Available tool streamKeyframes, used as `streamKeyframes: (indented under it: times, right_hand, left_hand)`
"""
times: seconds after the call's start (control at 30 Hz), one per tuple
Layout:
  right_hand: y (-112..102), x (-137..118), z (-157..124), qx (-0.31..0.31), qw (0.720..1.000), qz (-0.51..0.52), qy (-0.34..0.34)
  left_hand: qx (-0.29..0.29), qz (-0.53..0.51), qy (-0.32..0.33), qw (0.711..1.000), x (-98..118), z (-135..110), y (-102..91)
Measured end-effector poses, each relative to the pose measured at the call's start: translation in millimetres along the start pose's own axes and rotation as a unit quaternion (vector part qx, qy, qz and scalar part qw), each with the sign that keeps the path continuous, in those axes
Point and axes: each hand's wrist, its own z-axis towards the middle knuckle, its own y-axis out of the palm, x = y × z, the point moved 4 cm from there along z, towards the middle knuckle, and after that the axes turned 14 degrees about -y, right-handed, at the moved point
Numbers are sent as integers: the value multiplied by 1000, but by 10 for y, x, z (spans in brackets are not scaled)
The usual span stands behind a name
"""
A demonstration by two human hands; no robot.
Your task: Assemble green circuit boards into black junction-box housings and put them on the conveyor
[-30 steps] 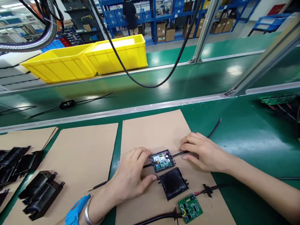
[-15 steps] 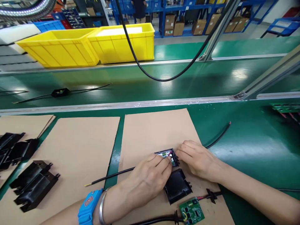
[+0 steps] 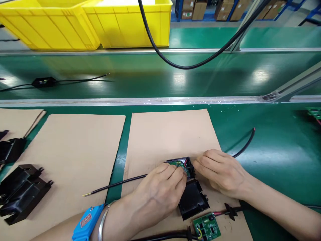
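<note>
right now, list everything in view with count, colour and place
Bins: two, yellow, top left
Cartons: several, brown, top right
Hanging cable: one, black, top centre
Metal framing: several pieces, silver-grey, across and upper right
Wired case: one, black, beyond the front rail, left
Work surface: one, green, under the cardboard
Cardboard sheets: at least three, brown, left to centre
Case parts: several, black, lower left
Open case: one, black with green board, right sheet
Flat shell: one, black, nearer than the open case
Loose circuit board: one, green, bottom, right sheet
Lying cables: several, black, around the boards
Wrist strap: one, blue, left wrist
Bangle: one, silver, left wrist
Left hand: one, bare, over the open case
Right hand: one, bare, at its right end
</note>
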Motion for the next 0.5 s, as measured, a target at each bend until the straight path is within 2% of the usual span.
streamKeyframes:
  times: [0.2, 0.37, 0.5]
  right_hand:
    - [-22, 14, 41, -35, 998, -29, -37]
    - [-58, -28, 99, -53, 990, -85, -97]
    - [-18, -44, 91, -66, 988, -93, -108]
  left_hand:
    - [47, 20, -26, 998, 76, -13, 26]
    - [32, 35, -19, 999, 67, -16, 12]
    - [20, 34, -20, 999, 58, -23, 6]
